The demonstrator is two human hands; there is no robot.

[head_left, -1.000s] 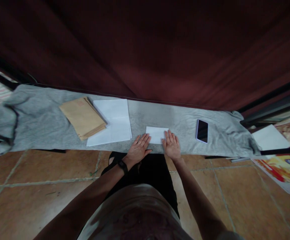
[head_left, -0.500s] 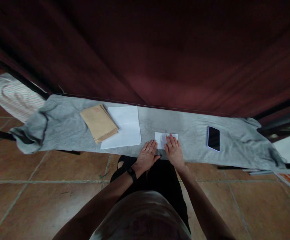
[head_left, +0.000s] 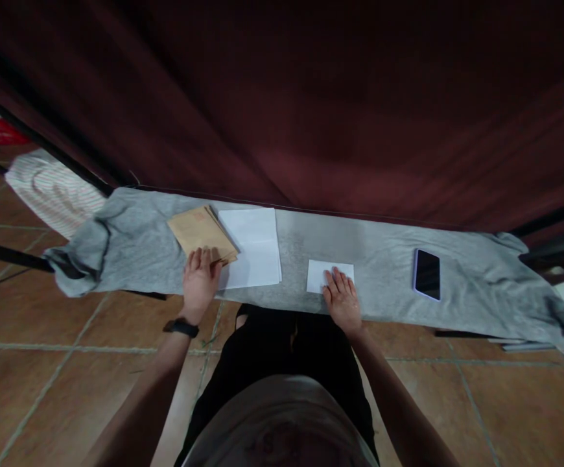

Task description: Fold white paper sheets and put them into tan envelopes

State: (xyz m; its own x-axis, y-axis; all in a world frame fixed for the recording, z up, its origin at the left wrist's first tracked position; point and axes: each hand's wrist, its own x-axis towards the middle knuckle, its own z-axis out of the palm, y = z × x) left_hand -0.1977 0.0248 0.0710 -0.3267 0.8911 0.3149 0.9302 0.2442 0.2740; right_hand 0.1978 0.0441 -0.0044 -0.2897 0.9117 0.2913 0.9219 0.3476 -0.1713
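Note:
My left hand (head_left: 199,282) reaches onto the near edge of a stack of brown paper envelopes (head_left: 199,230). Its fingers lie on the top envelope, with the thumb by the lower right corner; whether the thumb is under the edge I cannot tell. A small folded white paper (head_left: 316,275) lies flat on the grey cloth, and my right hand (head_left: 343,301) rests on its right part with fingers spread. Larger white sheets (head_left: 255,250) lie between the two, partly beneath the envelopes.
A grey cloth (head_left: 374,253) covers the narrow bench. Toward its right end lies a phone with a purple case (head_left: 427,274). A dark red curtain (head_left: 311,130) hangs along the far edge. Striped fabric (head_left: 58,191) shows beyond the left end, above the tiled floor (head_left: 29,376).
My left hand has left the side of the small folded paper and moved left onto the brown envelopes. My right hand stays on the paper. The view has shifted slightly.

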